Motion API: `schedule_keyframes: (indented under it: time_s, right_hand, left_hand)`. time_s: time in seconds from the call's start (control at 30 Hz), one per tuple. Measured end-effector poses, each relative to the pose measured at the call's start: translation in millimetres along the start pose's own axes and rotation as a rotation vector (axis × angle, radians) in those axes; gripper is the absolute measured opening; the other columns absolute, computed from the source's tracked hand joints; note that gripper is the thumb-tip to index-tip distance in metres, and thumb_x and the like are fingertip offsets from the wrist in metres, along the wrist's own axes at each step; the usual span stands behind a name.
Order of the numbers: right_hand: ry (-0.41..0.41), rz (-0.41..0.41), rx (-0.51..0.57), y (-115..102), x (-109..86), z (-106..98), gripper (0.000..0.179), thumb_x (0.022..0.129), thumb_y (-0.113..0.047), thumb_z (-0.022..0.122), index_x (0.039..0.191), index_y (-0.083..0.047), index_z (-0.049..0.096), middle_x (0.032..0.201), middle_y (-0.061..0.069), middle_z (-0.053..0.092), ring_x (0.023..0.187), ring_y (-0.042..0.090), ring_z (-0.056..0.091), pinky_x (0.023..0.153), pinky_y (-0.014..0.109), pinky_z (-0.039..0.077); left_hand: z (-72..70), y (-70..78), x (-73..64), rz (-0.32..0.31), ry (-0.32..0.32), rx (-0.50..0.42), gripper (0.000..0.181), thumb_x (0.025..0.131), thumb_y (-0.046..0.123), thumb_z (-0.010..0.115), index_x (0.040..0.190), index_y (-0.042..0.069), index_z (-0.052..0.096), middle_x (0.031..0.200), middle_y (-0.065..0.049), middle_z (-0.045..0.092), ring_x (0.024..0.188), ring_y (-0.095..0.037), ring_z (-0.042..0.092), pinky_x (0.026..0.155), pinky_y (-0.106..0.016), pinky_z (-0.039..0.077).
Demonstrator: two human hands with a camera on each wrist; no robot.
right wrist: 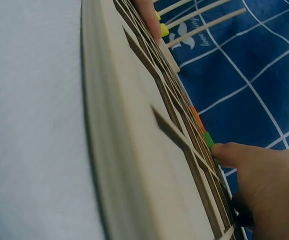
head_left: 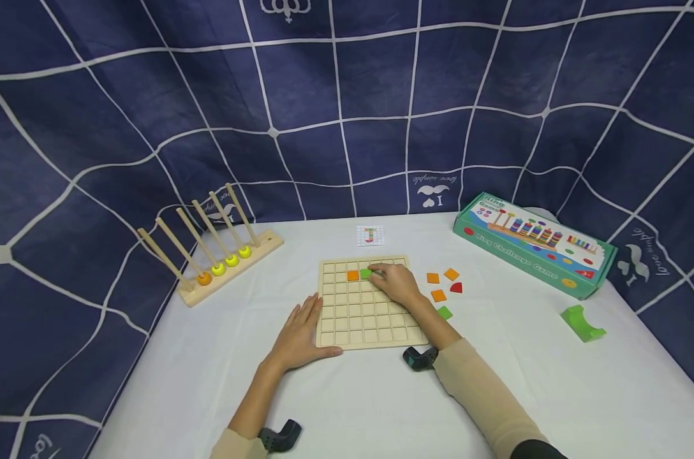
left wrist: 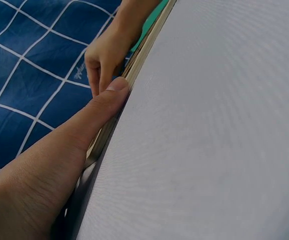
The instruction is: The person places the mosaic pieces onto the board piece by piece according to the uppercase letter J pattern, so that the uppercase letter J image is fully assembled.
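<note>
From the head we looked forward and down across the bench (head_left: 347,401), while, close and low, our left-wrist view ran tilted along the wooden board (head_left: 370,312) and our right-wrist view crossed it toward the peg stand (head_left: 232,273), both sharing the blue backdrop (head_left: 376,150).

A board (head_left: 355,319) is lying on the desk (head_left: 376,395) beneath the right fingers (head_left: 379,267), with loose tiles (head_left: 438,295) and a box (head_left: 533,245) right of them and a card (head_left: 370,236) beyond. A peg stand (head_left: 232,273) is standing beyond and left of the left fingers (head_left: 308,310).
</note>
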State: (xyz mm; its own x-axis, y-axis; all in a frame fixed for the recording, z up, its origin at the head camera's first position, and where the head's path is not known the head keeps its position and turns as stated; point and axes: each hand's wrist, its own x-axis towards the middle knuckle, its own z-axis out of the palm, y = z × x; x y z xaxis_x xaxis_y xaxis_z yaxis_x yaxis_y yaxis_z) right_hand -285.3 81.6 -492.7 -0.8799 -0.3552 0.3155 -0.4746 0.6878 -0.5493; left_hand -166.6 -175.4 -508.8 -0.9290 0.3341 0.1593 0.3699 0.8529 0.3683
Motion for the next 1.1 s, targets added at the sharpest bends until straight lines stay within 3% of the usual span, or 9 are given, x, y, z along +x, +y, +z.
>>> schedule_keyframes:
  time_s: [0.17,0.27,0.37,0.47,0.63,0.7,0.8,0.9,1.1]
  right_hand:
    - [0.004,-0.015,-0.012,-0.8,0.5,0.5,0.028,0.086,-0.027,0.066,0.111,-0.013,0.069,0.048,-0.002,0.049,0.046,0.01,0.034,0.044,0.026,0.037]
    - [0.006,-0.016,-0.016,-0.3,0.9,0.7,0.029,0.086,-0.028,0.066,0.111,-0.014,0.069,0.065,0.006,0.064,0.048,0.01,0.041,0.048,0.028,0.043]
    - [0.005,-0.008,-0.022,-0.2,1.6,1.0,0.032,0.085,-0.03,0.067,0.113,-0.014,0.068,0.083,0.009,0.07,0.049,0.01,0.044,0.05,0.029,0.045]
    - [-0.003,0.007,-0.005,-0.5,0.6,0.3,0.037,0.084,-0.032,0.068,0.116,-0.014,0.066,0.067,0.006,0.065,0.045,0.01,0.037,0.047,0.028,0.041]
    - [0.003,0.02,0.047,1.0,-6.7,-8.4,0.032,0.085,-0.031,0.068,0.112,-0.015,0.068,0.059,0.005,0.059,0.049,0.01,0.04,0.052,0.031,0.044]
    - [0.018,0.029,0.058,3.5,-10.4,-14.7,0.028,0.085,-0.03,0.068,0.109,-0.016,0.069,0.065,0.008,0.063,0.05,0.01,0.041,0.054,0.03,0.044]
    - [0.036,0.05,0.077,9.8,-16.8,-26.2,0.026,0.085,-0.028,0.068,0.108,-0.015,0.07,0.049,0.005,0.046,0.044,0.009,0.028,0.043,0.027,0.031]
    - [0.067,0.056,0.088,17.6,-24.7,-39.5,0.025,0.084,-0.025,0.069,0.106,-0.014,0.07,0.045,-0.002,0.033,0.041,0.009,0.024,0.039,0.024,0.023]
    - [0.108,0.055,0.083,37.1,-39.5,-65.2,0.027,0.082,-0.023,0.071,0.106,-0.01,0.07,0.046,-0.005,0.031,0.039,0.007,0.024,0.036,0.022,0.021]
  left_hand:
    - [-2.1,0.9,-0.1,-0.005,-0.01,0.0,0.122,0.062,0.083,0.053,0.146,0.002,0.018,0.153,-0.01,0.014,0.14,-0.02,0.009,0.112,-0.039,0.007]
    - [-3.5,1.2,0.4,-0.002,-0.011,0.0,0.122,0.062,0.083,0.053,0.146,0.002,0.018,0.153,-0.01,0.014,0.14,-0.02,0.009,0.112,-0.04,0.007]
    - [-4.5,1.6,0.4,0.012,-0.004,-0.008,0.121,0.063,0.081,0.054,0.146,0.0,0.019,0.152,-0.012,0.015,0.14,-0.023,0.011,0.112,-0.042,0.008]
    - [-4.5,1.4,0.5,0.017,-0.009,-0.011,0.121,0.063,0.08,0.055,0.146,0.0,0.019,0.152,-0.013,0.015,0.139,-0.023,0.011,0.112,-0.042,0.008]
    - [-2.3,1.5,-0.3,0.011,-0.016,-0.003,0.121,0.063,0.081,0.054,0.146,0.001,0.018,0.152,-0.012,0.015,0.14,-0.021,0.01,0.112,-0.041,0.008]
    - [-1.4,1.6,-0.7,0.014,-0.011,-0.002,0.121,0.063,0.081,0.055,0.146,0.001,0.019,0.152,-0.012,0.015,0.14,-0.021,0.01,0.112,-0.041,0.008]
    - [-1.6,1.8,-0.9,0.017,-0.002,-0.006,0.121,0.063,0.081,0.054,0.146,0.001,0.019,0.152,-0.012,0.016,0.14,-0.022,0.011,0.112,-0.041,0.008]
    - [-2.3,1.8,-0.9,0.019,0.001,-0.006,0.122,0.062,0.082,0.054,0.146,0.001,0.019,0.152,-0.012,0.016,0.14,-0.023,0.012,0.112,-0.041,0.008]
    - [-2.2,1.7,-1.0,0.021,0.006,-0.006,0.122,0.061,0.082,0.054,0.146,0.0,0.02,0.152,-0.013,0.017,0.139,-0.024,0.013,0.112,-0.042,0.009]
